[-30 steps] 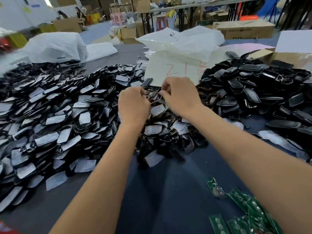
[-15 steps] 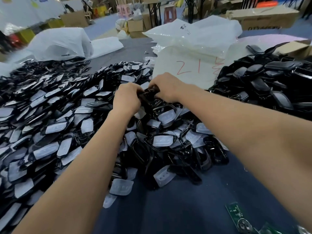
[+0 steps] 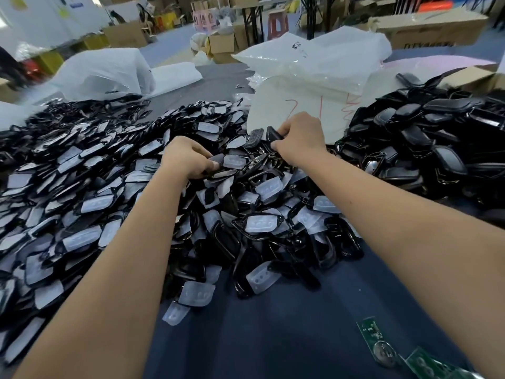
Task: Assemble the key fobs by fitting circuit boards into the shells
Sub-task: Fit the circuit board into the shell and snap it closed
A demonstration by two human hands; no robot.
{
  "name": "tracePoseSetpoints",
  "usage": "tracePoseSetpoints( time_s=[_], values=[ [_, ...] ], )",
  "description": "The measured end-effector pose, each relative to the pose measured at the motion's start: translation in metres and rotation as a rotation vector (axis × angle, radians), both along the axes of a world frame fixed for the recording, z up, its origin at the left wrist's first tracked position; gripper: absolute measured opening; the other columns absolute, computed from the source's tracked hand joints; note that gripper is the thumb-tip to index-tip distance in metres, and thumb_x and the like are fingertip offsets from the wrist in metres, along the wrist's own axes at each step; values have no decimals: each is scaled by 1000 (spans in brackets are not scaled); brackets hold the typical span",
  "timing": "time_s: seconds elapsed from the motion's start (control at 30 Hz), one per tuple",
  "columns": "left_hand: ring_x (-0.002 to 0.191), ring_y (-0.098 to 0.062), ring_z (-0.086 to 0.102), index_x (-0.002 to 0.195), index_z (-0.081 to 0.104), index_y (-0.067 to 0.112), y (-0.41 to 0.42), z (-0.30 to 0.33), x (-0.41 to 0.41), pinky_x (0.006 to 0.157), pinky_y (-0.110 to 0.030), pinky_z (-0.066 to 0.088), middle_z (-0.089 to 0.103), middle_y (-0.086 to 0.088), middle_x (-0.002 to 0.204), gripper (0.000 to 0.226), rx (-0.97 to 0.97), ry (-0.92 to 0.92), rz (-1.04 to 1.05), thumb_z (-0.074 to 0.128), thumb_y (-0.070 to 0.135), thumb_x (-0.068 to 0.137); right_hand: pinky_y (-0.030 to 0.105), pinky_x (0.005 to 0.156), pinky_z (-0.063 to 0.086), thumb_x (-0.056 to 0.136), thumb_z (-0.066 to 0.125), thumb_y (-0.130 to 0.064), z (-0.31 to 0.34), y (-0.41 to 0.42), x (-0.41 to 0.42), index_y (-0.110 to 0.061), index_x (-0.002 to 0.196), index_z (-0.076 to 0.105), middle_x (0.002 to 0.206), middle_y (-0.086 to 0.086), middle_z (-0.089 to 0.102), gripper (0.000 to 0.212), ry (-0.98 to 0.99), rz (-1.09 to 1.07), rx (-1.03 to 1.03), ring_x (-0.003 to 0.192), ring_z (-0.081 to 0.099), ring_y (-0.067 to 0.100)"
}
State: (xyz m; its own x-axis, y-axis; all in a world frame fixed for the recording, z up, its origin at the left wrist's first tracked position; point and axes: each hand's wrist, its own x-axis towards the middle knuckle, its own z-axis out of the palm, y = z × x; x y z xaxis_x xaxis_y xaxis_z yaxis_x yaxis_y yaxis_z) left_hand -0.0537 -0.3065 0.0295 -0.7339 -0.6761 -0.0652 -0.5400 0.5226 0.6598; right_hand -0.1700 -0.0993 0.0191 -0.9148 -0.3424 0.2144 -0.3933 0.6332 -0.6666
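Note:
A big heap of black shell halves with pale rubber button pads [image 3: 114, 192] covers the left and middle of the dark table. My left hand [image 3: 185, 157] grips a shell with a pale pad [image 3: 232, 162] at the top of the heap. My right hand [image 3: 300, 138] pinches a black shell piece [image 3: 273, 134] just above the heap, and another black shell [image 3: 252, 136] lies right beside it. Green circuit boards [image 3: 374, 335] lie at the lower right near the table's front.
A second pile of closed black shells [image 3: 426, 143] fills the right side. White plastic bags [image 3: 322, 61] and a sheet with red marks [image 3: 289, 110] sit behind the heap. Another white bag [image 3: 103, 72] is at the back left. Cardboard boxes stand beyond the table.
My hands have parted: the left dropped onto a padded shell in the heap, the right drew up and right with a black piece. The view shifted, showing more circuit boards.

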Motion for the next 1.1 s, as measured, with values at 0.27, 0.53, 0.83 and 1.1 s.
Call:
tracePoseSetpoints(
  time_s=[0.27,0.53,0.83,1.1],
  values=[
    [63,-19,76,88,72,7,65,30,28,58,-30,63,78,-16,80,20,360,317,67,87,-1,77,33,106,46,89,80,-21,4,74,49,-13,136,65,122,6,68,50,280,67,-87,114,62,24],
    [59,-11,72,90,69,7,207,4,31,46,-15,51,73,-7,71,11,935,98,-381,74,-2,88,37,92,51,90,79,-3,-26,195,111,-3,103,81,107,6,75,13,661,178,-51,102,62,33],
    [45,-2,55,86,68,7,272,-32,34,44,-10,42,67,-3,64,18,1168,-44,-483,63,18,99,38,83,53,88,82,-14,-47,270,139,-11,95,77,93,-2,69,9,486,180,-101,101,59,19],
    [75,-13,63,87,81,22,289,-46,35,63,-22,51,73,-7,83,14,600,371,-700,73,31,93,41,84,51,95,74,-18,-54,273,140,-13,91,74,93,1,68,6,117,79,-245,93,63,19]
  ],
)
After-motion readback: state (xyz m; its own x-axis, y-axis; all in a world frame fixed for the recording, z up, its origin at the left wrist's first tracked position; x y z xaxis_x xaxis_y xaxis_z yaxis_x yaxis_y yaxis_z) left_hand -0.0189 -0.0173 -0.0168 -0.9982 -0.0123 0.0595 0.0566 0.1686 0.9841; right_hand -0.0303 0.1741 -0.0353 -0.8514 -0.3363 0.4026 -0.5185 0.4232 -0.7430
